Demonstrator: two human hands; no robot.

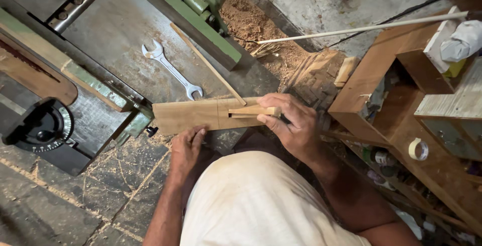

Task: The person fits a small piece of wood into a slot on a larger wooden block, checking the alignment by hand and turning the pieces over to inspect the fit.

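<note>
Down over the person's own body, the head camera shows a short wooden board [198,115] lying flat at the near edge of a grey machine table [115,40]. The board has a slot cut into its right end. A small wooden strip [253,110] sits in that slot, its right tip sticking out past the board's end.

The right hand [293,125] is closed around the slotted end of the board: the fingers curl over the top edge and the thumb [275,121] presses along the near side, just below the strip. The left hand [187,148] rests against the near edge of the board, its fingertips [198,133] touching the wood; it braces the board with bent fingers and does not wrap around it.

On the table behind the board lies a double-ended spanner [171,69], and a thin wooden stick [208,65] runs diagonally beside it, its lower end reaching the board's far edge. A green machine fence [193,20] crosses the table further back, with a heap of sawdust [253,25] beyond it. At the left sits a black round gauge [42,128]. To the right stands a wooden shelf unit [401,120] with a roll of tape [418,149] on it, and a long pale rod [361,28] leans across its top.
</note>
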